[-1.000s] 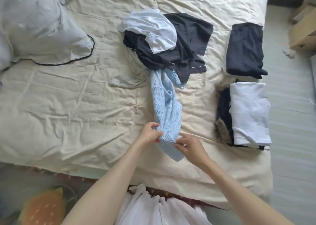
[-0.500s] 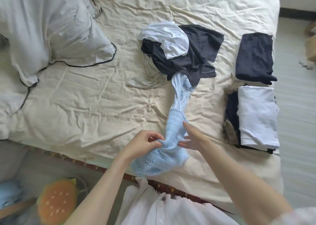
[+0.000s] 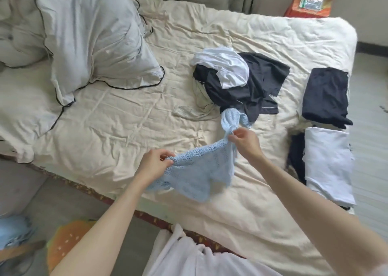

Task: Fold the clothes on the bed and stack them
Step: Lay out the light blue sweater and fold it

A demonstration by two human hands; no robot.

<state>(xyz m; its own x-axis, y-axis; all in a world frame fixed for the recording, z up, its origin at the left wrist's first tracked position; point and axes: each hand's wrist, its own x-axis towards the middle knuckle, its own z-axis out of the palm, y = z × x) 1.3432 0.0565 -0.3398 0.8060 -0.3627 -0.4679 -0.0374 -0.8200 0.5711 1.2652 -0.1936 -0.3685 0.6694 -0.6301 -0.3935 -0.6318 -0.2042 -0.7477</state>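
Both hands, left hand [image 3: 154, 166] and right hand [image 3: 244, 142], pinch the light blue knit top [image 3: 197, 175] in their fingers; best pull it fully clear of the unfolded pile [image 3: 247, 86] before spreading it flat.

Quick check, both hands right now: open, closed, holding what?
Left hand: grips the light blue knit garment.
Right hand: pinches the same garment.

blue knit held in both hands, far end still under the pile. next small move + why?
Probably draw the blue knit toward the bed edge: both the left hand and right hand have a grip on it, but its far end is tucked under the dark garment in the pile.
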